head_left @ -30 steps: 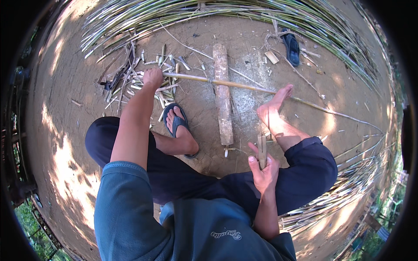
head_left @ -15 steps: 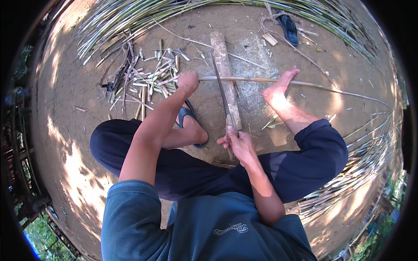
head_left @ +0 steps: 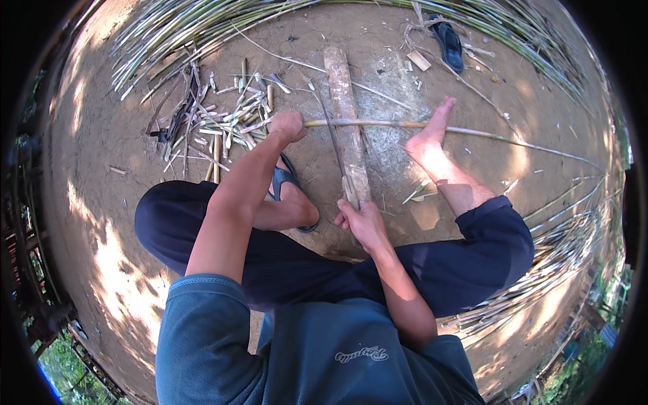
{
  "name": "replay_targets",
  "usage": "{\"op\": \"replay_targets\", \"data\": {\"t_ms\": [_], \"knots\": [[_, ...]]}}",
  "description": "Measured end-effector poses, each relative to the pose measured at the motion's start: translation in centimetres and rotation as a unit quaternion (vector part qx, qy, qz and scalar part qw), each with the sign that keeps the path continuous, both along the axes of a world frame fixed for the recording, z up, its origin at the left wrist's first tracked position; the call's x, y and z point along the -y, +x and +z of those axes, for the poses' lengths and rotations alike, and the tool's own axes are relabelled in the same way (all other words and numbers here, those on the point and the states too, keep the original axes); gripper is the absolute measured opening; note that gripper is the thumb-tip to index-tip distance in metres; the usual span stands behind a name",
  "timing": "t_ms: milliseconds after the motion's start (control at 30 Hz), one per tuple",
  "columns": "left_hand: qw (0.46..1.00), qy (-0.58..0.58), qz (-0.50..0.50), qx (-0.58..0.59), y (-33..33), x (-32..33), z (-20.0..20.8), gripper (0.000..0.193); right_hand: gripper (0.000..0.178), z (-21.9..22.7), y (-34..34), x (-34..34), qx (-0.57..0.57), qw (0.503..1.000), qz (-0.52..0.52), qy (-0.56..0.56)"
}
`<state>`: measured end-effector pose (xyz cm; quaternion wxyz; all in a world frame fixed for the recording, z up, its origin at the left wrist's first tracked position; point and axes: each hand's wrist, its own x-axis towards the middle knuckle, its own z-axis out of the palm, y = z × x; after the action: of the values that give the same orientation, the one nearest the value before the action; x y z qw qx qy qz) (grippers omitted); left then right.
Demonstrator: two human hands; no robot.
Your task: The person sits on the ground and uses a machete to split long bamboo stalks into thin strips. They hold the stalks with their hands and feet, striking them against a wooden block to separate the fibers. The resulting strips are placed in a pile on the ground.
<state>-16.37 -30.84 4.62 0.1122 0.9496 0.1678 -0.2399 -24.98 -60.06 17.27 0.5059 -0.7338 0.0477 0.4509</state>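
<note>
My left hand (head_left: 288,126) is closed around the near end of a long, thin bamboo-like stalk (head_left: 378,123). The stalk runs rightward across a narrow wooden plank (head_left: 343,84) and passes by my bare right foot (head_left: 430,138). My right hand (head_left: 363,223) grips the light wooden handle of a long narrow blade (head_left: 333,131). This blade points away from me and crosses the stalk just left of the plank's edge, close to my left hand. Whether its edge is toothed cannot be made out.
Cut stalk pieces (head_left: 233,118) lie heaped beyond my left hand. Long stalks (head_left: 223,34) are piled along the far side, with another bundle (head_left: 550,270) at the right. A dark sandal (head_left: 447,46) lies at the far right; my left foot (head_left: 297,202) wears its match.
The blade and my right hand have shifted slightly left, and the blade's tip has swung left. My left hand keeps its hold on the stalk. The view has moved a little.
</note>
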Motion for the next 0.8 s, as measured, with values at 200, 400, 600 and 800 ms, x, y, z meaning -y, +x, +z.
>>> {"op": "replay_targets", "data": {"t_ms": [200, 400, 600, 800], "knots": [[0.998, 0.002, 0.032, -0.045, 0.9, 1.6, 1.4, 0.033, 0.025, 0.1, 0.4, -0.2, -0.003, 0.997, 0.003, 0.074], [0.995, -0.047, 0.089, -0.02, 1.5, 2.9, 0.6, 0.035, 0.023, 0.8, 2.1, 1.2, 0.078, 0.99, 0.016, 0.113], [0.996, -0.048, 0.061, -0.04, 2.3, 4.6, 0.9, 0.031, 0.018, -0.1, 1.6, 2.0, 0.216, 0.974, 0.048, 0.042], [0.997, -0.039, 0.062, -0.012, 3.5, 6.8, 0.7, 0.028, 0.018, -0.1, 1.3, 2.5, 0.261, 0.964, 0.044, 0.011]]}}
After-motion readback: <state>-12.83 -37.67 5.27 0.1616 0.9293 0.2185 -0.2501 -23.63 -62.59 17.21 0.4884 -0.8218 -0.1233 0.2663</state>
